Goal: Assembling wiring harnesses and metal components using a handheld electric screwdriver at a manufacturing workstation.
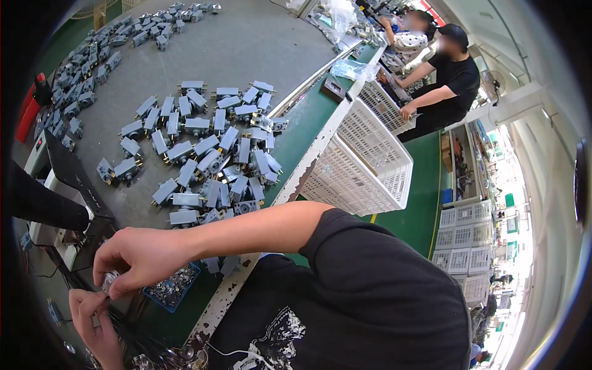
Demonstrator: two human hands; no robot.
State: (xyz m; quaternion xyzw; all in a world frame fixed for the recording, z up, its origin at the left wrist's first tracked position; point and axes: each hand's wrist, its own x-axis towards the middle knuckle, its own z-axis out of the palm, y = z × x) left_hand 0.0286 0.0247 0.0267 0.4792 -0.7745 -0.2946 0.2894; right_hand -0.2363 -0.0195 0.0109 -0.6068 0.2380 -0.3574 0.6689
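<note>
My right hand (139, 256) reaches across to the lower left, its fingers closed around a small round silvery metal part (110, 280). Just below it, my left hand (92, 320) pinches what looks like a thin dark wire (106, 298) by the metal part. The fingertips of both hands nearly meet. A bundle of black wires (132, 333) runs beside my left hand, with several round metal pieces (185, 353) near the bottom edge. A blue tray (173, 308) of small metal parts lies right of my hands.
Many grey box-shaped parts with brass-coloured pins (203, 145) are heaped on the bench, more (92, 68) at far left. A black-fronted machine (68, 179) stands beyond my hands. White plastic crates (364, 179) stand beyond the bench edge; two people (456, 80) work at far right.
</note>
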